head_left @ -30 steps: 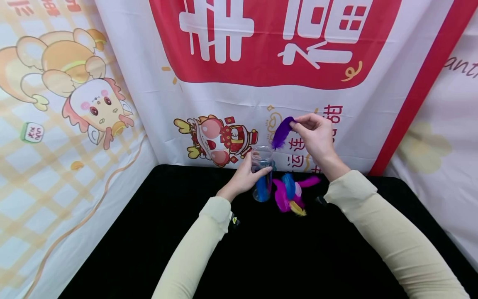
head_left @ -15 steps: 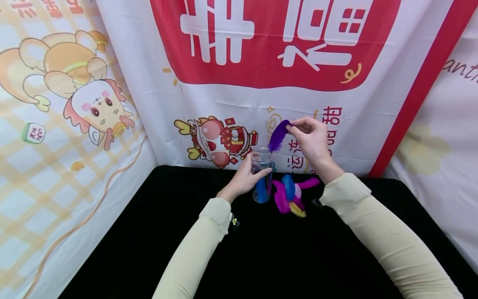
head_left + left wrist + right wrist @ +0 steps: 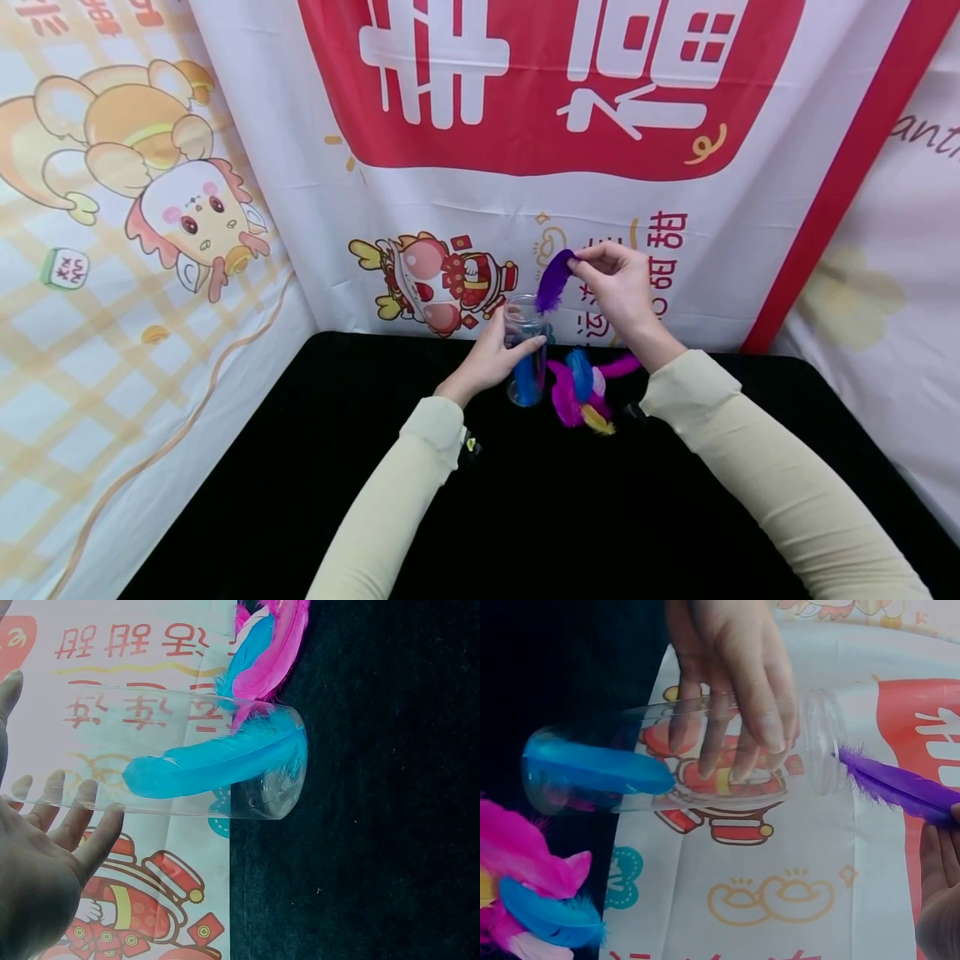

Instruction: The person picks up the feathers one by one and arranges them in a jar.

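Observation:
A clear jar (image 3: 525,385) stands upright on the black table, with a blue feather (image 3: 217,761) inside. My left hand (image 3: 491,354) grips it around its upper part, thumb in front and fingers behind, as the right wrist view shows. My right hand (image 3: 622,292) pinches a purple feather (image 3: 554,282) by one end between thumb and fingertips. The feather's fluffy end (image 3: 851,763) points down at the jar's open mouth (image 3: 826,742). Right of the jar lies a loose pile of feathers: magenta (image 3: 567,400), blue (image 3: 580,373), pale pink and yellow (image 3: 597,419).
The black table (image 3: 420,517) ends at the back against a white and red printed cloth (image 3: 480,192). Another printed cloth (image 3: 150,333) rises along the left side. A pale cloth (image 3: 877,317) hangs at the right.
My right hand has moved down and left, bringing the purple feather from above and right of the jar to its mouth. The left hand and jar have stayed in place.

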Demonstrator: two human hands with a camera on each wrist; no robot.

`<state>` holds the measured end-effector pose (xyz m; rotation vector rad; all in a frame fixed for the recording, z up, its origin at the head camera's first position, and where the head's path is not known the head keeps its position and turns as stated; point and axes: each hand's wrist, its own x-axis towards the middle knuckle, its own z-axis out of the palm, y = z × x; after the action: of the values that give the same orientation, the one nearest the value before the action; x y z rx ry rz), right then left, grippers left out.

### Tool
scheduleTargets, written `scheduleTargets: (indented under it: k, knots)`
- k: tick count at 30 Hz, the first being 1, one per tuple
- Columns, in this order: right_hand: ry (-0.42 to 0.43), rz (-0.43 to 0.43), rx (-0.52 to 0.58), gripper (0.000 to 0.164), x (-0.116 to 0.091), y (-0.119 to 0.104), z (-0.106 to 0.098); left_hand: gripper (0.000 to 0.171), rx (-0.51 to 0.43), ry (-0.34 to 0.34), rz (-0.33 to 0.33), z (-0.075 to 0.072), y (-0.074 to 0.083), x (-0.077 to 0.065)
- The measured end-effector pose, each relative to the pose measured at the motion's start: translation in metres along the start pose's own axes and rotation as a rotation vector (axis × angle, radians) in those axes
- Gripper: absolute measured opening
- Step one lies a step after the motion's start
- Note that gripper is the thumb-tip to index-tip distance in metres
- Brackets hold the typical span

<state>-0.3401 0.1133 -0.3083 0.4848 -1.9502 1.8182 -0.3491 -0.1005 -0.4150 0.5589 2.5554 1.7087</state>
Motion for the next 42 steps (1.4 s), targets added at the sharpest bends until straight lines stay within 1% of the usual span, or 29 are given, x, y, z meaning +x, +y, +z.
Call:
scheduleTargets:
  k: [4, 12, 16, 23, 24, 30, 31, 35, 38, 42]
  knots:
    - [-0.043, 0.007, -0.050, 0.019, -0.0025, 0.0030, -0.0014, 0.068, -0.020, -0.006, 0.007, 0.0005, -0.0003, 0.0001]
    - [-0.102, -0.017, -0.090, 0.019, -0.0071, 0.0037, -0.0008, 0.067, -0.034, -0.003, 0.028, 0.0005, 0.0007, -0.0013]
    - [-0.114, -0.025, -0.095, 0.018, -0.0082, 0.0049, -0.0005, 0.066, -0.042, -0.006, 0.035, 0.0010, 0.0010, -0.0014]
    - [-0.137, -0.029, -0.101, 0.016, -0.0092, 0.0081, -0.0020, 0.066, -0.040, 0.001, 0.022, 0.0015, 0.0019, -0.0010]
    - [-0.138, -0.029, -0.107, 0.015, -0.0091, 0.0086, -0.0021, 0.066, -0.039, -0.016, 0.011, -0.0005, 0.0069, -0.0026]
    - [-0.149, -0.025, -0.136, 0.012, -0.0095, 0.0096, -0.0017, 0.067, -0.024, -0.018, 0.006, -0.0017, 0.0058, -0.0021]
    - [-0.151, -0.023, -0.138, 0.012, -0.0097, 0.0094, -0.0016, 0.067, -0.017, -0.001, 0.015, 0.0000, 0.0007, -0.0004]
    - [-0.149, -0.019, -0.147, 0.010, -0.0094, 0.0097, -0.0006, 0.072, -0.012, -0.008, 0.009, -0.0010, 0.0002, -0.0001]
    - [-0.156, -0.015, -0.155, 0.011, -0.0088, 0.0100, 0.0003, 0.074, -0.014, -0.011, 0.007, -0.0014, 0.0004, 0.0002]
    - [-0.168, -0.005, -0.163, 0.015, -0.0079, 0.0104, 0.0020, 0.072, -0.005, -0.008, 0.007, -0.0016, 0.0007, 0.0000]
